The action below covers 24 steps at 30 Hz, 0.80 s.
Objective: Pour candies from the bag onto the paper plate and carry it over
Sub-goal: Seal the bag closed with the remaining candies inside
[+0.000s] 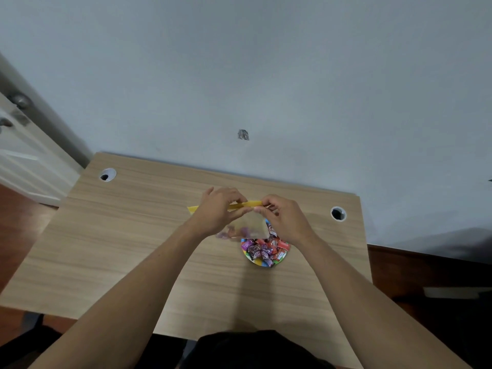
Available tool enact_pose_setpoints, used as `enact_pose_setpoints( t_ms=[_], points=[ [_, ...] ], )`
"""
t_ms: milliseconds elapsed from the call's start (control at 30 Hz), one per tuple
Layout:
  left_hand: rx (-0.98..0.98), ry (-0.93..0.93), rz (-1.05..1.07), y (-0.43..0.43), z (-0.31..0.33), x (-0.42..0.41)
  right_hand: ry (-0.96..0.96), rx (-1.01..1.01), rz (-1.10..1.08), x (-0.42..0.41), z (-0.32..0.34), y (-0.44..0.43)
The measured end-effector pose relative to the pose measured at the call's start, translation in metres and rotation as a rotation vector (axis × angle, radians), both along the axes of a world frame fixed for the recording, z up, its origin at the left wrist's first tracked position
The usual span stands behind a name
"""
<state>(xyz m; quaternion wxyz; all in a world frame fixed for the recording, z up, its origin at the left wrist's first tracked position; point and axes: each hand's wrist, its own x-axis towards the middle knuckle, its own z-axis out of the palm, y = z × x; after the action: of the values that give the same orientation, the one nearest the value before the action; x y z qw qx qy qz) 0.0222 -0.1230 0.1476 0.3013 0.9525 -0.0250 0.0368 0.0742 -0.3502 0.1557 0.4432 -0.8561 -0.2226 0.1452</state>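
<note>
- A person stands at a light wood-grain desk [127, 243] that is pushed against a pale grey wall [266, 62]; I take the paper plate as my marker for everything else.
- The paper plate [256, 261] lies flat on the desk, right of the middle, its rim showing green, yellow and blue patches.
- Wrapped candies [265, 250] are heaped on the plate, mostly purple and red with a few orange ones. There is white lettering on the wrappers, but it is too blurred for me to read any brand.
- A clear plastic bag [253, 225] with a yellow zip strip along its top is held in the air just above the far edge of the plate, hiding part of that edge. A few purple candies show dimly through its lower left corner.
- The left hand [217, 213] is behind and to the left of the plate, fingers closed on the yellow strip.
- The right hand [286, 217] is just behind the plate, thumb and fingers pinched together on the same strip, close to the left hand.
- Two round cable holes sit in the desktop: one [107, 174] far left of the plate near the back corner, the other [338, 213] to its right.
- A white door [24, 155] with a metal knob stands well left of the plate, beyond the desk.
</note>
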Motion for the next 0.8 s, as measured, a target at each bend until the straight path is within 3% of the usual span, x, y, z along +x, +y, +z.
enact_pose_setpoints(
  t_ms=[133,300,800],
  points=[
    [0.129,0.039,-0.046,0.008,0.000,-0.004,-0.014,-0.046,0.037,-0.002,-0.004,-0.001],
    [0.210,-0.048,-0.082,0.025,-0.010,-0.013,-0.061,-0.112,0.015,0.001,-0.004,-0.004],
    [0.234,-0.049,0.033,0.063,-0.025,-0.032,-0.033,-0.224,-0.004,0.015,0.005,-0.012]
  ],
)
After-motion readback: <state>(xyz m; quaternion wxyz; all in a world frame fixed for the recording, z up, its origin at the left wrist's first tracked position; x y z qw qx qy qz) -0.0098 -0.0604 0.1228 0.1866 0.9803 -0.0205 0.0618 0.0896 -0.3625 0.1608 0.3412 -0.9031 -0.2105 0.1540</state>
